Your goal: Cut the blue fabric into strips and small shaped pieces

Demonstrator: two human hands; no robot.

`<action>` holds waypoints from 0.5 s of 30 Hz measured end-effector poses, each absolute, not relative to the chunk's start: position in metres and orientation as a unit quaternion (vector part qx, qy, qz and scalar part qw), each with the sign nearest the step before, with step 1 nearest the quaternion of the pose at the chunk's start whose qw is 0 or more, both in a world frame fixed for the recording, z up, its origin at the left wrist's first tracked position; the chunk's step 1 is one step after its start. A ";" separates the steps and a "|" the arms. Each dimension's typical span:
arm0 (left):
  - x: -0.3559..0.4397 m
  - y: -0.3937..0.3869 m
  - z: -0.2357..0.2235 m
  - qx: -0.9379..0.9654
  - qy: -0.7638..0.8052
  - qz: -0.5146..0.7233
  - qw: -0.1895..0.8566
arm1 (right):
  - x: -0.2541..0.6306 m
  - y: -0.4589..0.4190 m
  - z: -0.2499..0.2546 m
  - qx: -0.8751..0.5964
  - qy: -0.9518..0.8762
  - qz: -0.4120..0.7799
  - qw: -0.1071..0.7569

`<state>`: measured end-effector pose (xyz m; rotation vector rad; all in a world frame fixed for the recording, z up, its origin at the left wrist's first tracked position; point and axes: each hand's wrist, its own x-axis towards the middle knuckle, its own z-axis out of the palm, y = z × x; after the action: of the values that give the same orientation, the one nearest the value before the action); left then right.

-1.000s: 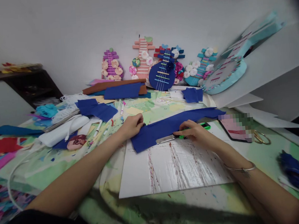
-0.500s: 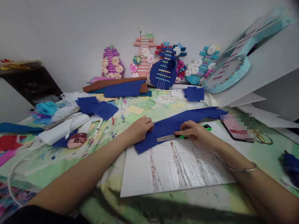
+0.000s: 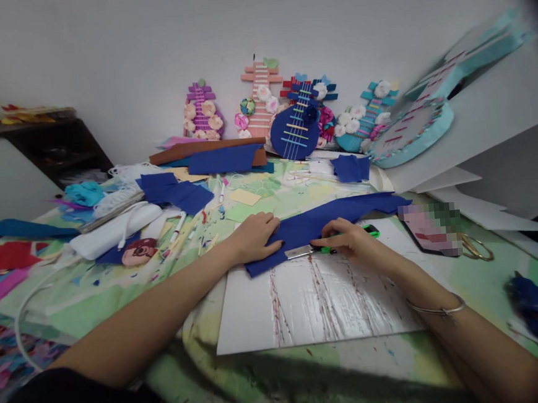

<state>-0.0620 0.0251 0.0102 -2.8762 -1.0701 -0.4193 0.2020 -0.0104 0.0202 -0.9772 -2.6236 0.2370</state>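
Observation:
A long strip of blue felt-like material [image 3: 314,219] lies across the upper part of a white board [image 3: 254,317] whose surface has scored, glue-like streaks. Over the strip's left end rests my left hand [image 3: 257,236], pressing down with thumb and fingers apart. My right hand [image 3: 351,241] is closed around a green-and-black utility knife [image 3: 326,249]. Its extended blade points left and lies along the strip's lower edge, close to my left thumb. Part of the knife's handle is hidden under my right fingers.
Right of the board lie a phone [image 3: 427,229] and gold-handled scissors [image 3: 477,248]. Blue scraps [image 3: 175,193] and a white power strip [image 3: 113,232] sit at left. Decorated lute-shaped crafts [image 3: 295,131] lean on the wall. White sheets [image 3: 488,141] stand at right.
My left hand has moved right along the strip, and its thumb has spread toward the blade. The strip's left end has shifted slightly right. My right hand keeps the knife in nearly the same place.

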 end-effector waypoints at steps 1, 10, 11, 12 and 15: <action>-0.061 0.024 0.010 -0.928 -0.348 -0.134 0.021 | 0.201 -0.011 0.021 -0.342 -0.921 0.086 0.164; -0.060 0.021 0.008 -0.927 -0.344 -0.148 -0.029 | 0.202 -0.015 0.024 -0.348 -0.921 0.092 0.151; -0.060 0.022 0.006 -0.925 -0.346 -0.152 -0.031 | 0.203 -0.014 0.025 -0.351 -0.920 0.095 0.147; -0.060 0.022 0.005 -0.924 -0.348 -0.156 -0.032 | 0.204 -0.014 0.025 -0.353 -0.919 0.098 0.144; -0.060 0.024 0.003 -0.917 -0.358 -0.174 -0.031 | 0.206 -0.014 0.026 -0.353 -0.919 0.102 0.142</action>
<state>-0.0596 0.0238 0.0026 -2.9388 -1.1474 -0.5585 0.2060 -0.0141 0.0259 -1.0194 -2.6520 0.2941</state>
